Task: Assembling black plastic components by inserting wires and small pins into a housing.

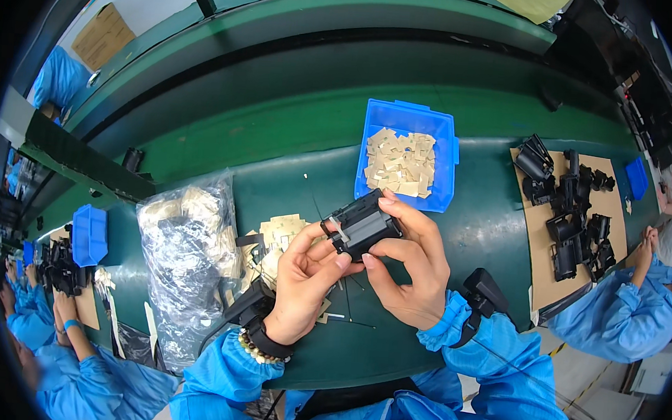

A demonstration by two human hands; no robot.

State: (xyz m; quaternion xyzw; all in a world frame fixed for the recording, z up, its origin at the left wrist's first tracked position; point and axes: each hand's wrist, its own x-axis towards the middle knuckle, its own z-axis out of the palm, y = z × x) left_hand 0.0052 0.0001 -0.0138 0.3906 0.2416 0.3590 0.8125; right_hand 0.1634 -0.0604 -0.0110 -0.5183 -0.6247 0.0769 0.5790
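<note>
Right now, hands: both are meeting over the green table [457, 248], just in front of the person's chest, and sharing one black plastic part [362, 225].
Left hand [304, 285]: it is curling up from below, fingers closed on the near left end of the part, thumb pressing on top beside a small pale strip.
Right hand [409, 272]: it is wrapping the part from the right, forefinger arching over the far edge, thumb and lower fingers pinching the near side; it is closed on the part, not slack.
Part's lie: it is floating clear of the table, its long axis running from lower left to upper right, slightly tilted; neither hand is nearer, since both are touching it.
Blue bin [447, 151]: it is sitting just beyond the part, holding a heap of tan flat pieces [400, 161].
Loose tan pieces [276, 237]: they are lying on the table just left of the left hand.
Plastic bag [187, 255]: it is bulging further left, crinkled and clear.
Cardboard sheet [537, 253]: it is lying well to the right, carrying more black parts [571, 209].
Hard to make out: the underside of the held part is hidden by fingers; what the pale strip is I cannot tell; the bag's contents are blurring behind the film.
Others: sleeves in blue are working at both edges.
</note>
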